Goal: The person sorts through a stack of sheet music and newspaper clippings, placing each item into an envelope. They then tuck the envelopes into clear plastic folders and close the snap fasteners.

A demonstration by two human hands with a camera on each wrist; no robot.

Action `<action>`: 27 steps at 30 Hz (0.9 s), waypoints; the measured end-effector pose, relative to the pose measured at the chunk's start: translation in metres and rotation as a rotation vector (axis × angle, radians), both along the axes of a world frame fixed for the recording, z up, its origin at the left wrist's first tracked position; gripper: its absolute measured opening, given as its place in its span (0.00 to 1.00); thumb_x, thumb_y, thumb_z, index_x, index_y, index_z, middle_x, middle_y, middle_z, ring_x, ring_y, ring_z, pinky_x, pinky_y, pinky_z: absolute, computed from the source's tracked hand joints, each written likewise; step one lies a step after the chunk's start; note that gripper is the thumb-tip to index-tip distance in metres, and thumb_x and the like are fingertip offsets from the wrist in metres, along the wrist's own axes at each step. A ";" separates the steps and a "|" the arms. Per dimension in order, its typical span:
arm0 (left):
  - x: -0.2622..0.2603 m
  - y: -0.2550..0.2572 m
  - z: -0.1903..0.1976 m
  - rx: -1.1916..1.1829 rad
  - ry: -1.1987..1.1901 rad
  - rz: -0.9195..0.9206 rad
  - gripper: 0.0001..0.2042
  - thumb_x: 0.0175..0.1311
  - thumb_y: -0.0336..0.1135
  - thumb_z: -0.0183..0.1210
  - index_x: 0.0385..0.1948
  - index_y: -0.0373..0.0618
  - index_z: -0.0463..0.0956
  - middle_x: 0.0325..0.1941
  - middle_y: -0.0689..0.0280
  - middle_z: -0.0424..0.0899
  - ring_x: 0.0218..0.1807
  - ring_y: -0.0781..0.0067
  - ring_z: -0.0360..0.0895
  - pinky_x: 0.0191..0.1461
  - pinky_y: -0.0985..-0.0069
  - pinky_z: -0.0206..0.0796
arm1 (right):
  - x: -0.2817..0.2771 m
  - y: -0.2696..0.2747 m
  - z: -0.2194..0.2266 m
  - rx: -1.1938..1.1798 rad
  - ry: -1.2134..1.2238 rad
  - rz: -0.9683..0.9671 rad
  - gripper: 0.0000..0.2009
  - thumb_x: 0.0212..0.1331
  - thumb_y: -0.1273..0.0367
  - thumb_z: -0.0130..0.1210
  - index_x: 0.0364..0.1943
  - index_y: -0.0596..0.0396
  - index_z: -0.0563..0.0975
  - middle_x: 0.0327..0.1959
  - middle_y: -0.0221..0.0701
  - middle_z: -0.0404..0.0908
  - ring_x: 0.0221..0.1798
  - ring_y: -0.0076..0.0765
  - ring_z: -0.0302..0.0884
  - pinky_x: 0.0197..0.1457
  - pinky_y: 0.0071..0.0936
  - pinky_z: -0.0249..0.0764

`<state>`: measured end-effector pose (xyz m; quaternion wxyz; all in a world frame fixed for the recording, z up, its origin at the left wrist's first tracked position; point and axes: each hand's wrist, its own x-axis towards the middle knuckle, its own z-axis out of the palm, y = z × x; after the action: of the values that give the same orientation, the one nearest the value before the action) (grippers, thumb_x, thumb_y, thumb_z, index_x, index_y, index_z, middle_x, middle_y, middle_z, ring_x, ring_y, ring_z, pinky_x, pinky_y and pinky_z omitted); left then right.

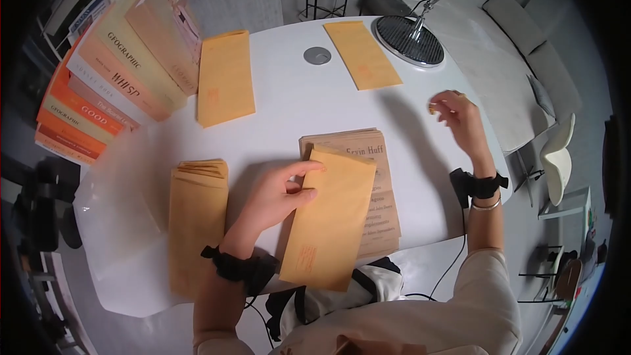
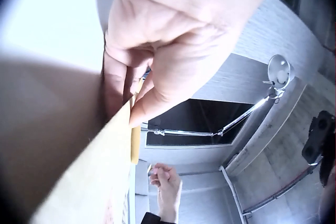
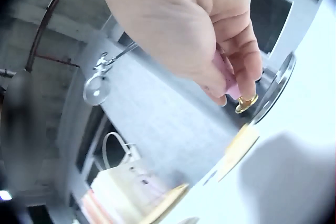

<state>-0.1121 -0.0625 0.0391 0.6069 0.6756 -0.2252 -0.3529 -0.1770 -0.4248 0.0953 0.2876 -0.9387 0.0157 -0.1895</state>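
Observation:
My left hand (image 1: 271, 196) pinches the upper left edge of a yellow paper envelope (image 1: 335, 217) between thumb and fingers. This envelope lies slanted over a stack of brown printed sheets (image 1: 386, 207), and its lower end reaches past the table's front edge. In the left wrist view the thumb and fingers close on the envelope's edge (image 2: 113, 145). Raised over the table's right side, my right hand (image 1: 462, 121) holds a seal stamp (image 3: 245, 104) with a pink handle and a round gold head. The palm and fingers hide much of the handle.
A pile of yellow envelopes (image 1: 197, 223) lies at the left. Single envelopes lie at the back left (image 1: 227, 82) and back right (image 1: 363, 56), the latter near the lamp base (image 1: 409, 41). Between them is a grey disc (image 1: 317, 56). Books (image 1: 121, 72) stand at the far left.

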 end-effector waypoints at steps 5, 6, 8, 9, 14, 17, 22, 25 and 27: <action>-0.001 0.001 0.001 0.017 0.024 0.019 0.10 0.60 0.25 0.59 0.43 0.39 0.74 0.36 0.68 0.80 0.35 0.82 0.78 0.38 0.83 0.69 | 0.015 0.119 0.016 -0.091 -0.197 0.417 0.09 0.52 0.81 0.55 0.37 0.55 0.76 0.36 0.32 0.78 0.40 0.39 0.78 0.40 0.30 0.75; 0.000 0.002 -0.001 0.036 0.011 0.018 0.08 0.60 0.25 0.59 0.39 0.39 0.74 0.35 0.69 0.79 0.34 0.83 0.77 0.37 0.83 0.68 | 0.019 0.133 0.011 -0.088 -0.208 0.514 0.08 0.52 0.78 0.57 0.36 0.54 0.76 0.36 0.33 0.78 0.40 0.41 0.78 0.41 0.32 0.74; 0.001 0.003 -0.006 0.044 -0.002 0.028 0.05 0.59 0.25 0.60 0.34 0.38 0.72 0.32 0.71 0.78 0.33 0.84 0.76 0.37 0.83 0.68 | 0.023 0.150 -0.008 -0.143 -0.116 0.628 0.10 0.52 0.74 0.51 0.39 0.52 0.75 0.40 0.34 0.76 0.40 0.43 0.79 0.39 0.34 0.76; 0.001 0.002 -0.008 0.033 -0.003 0.041 0.05 0.59 0.25 0.60 0.32 0.39 0.71 0.31 0.71 0.77 0.32 0.84 0.76 0.36 0.84 0.68 | 0.024 0.157 -0.022 -0.188 0.039 0.614 0.10 0.52 0.75 0.50 0.39 0.52 0.75 0.39 0.34 0.76 0.40 0.43 0.79 0.40 0.34 0.76; 0.001 0.002 -0.006 0.070 -0.011 0.041 0.06 0.59 0.26 0.61 0.29 0.38 0.71 0.29 0.71 0.77 0.32 0.83 0.77 0.36 0.84 0.68 | 0.027 0.143 -0.008 -0.116 0.040 0.647 0.08 0.54 0.77 0.51 0.38 0.56 0.75 0.37 0.37 0.76 0.39 0.44 0.78 0.40 0.33 0.76; 0.001 0.002 -0.005 0.045 -0.007 0.053 0.06 0.59 0.26 0.61 0.29 0.38 0.71 0.28 0.71 0.77 0.33 0.83 0.77 0.37 0.83 0.68 | 0.023 0.103 0.014 0.013 0.008 0.430 0.07 0.54 0.78 0.52 0.37 0.59 0.75 0.34 0.38 0.77 0.38 0.43 0.77 0.40 0.32 0.75; 0.002 0.001 0.003 0.036 -0.019 0.075 0.06 0.60 0.25 0.60 0.29 0.37 0.71 0.29 0.70 0.78 0.33 0.83 0.77 0.38 0.83 0.69 | 0.000 -0.020 -0.008 -0.279 0.056 -0.071 0.06 0.57 0.78 0.51 0.38 0.59 0.75 0.30 0.37 0.78 0.29 0.30 0.75 0.33 0.28 0.72; 0.003 0.001 -0.001 -0.158 0.015 0.133 0.05 0.60 0.24 0.59 0.30 0.38 0.71 0.30 0.71 0.78 0.33 0.83 0.77 0.39 0.83 0.70 | -0.027 -0.055 -0.018 -0.185 0.216 -0.260 0.09 0.55 0.78 0.49 0.40 0.58 0.75 0.26 0.40 0.77 0.31 0.44 0.77 0.38 0.35 0.71; 0.002 -0.001 0.004 -0.202 -0.014 0.197 0.04 0.61 0.24 0.59 0.31 0.38 0.72 0.30 0.71 0.78 0.33 0.84 0.76 0.39 0.84 0.69 | -0.041 -0.070 -0.024 -0.192 0.267 -0.297 0.09 0.56 0.77 0.50 0.41 0.57 0.75 0.29 0.40 0.78 0.33 0.45 0.78 0.38 0.34 0.72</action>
<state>-0.1105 -0.0630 0.0434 0.7019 0.6325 -0.1964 -0.2622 -0.2182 -0.4946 0.0709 0.1610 -0.9659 0.1736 -0.1045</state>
